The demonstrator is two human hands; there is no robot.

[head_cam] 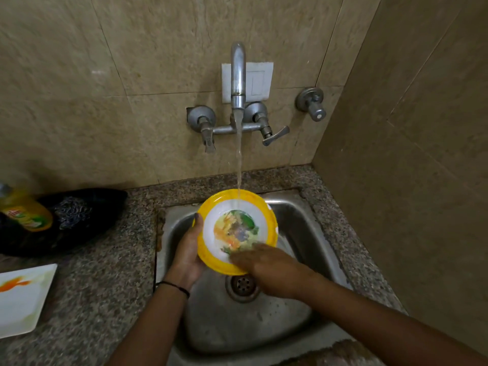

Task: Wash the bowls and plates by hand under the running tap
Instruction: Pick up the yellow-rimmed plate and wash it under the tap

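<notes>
the left hand [188, 249] clasps the yellow-rimmed bowl's [237, 231] left edge over the sink [298, 223]; the right hand [261, 262], fingers flat and unclenched, rests inside its near rim under the tap [237, 77] stream

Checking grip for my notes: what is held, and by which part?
The left hand grips the yellow-rimmed bowl by its left rim; the right hand rubs inside.

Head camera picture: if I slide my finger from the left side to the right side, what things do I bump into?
White plate → yellow soap bottle → steel scrubber → left hand → yellow-rimmed bowl under the tap water → wall valve.
</notes>
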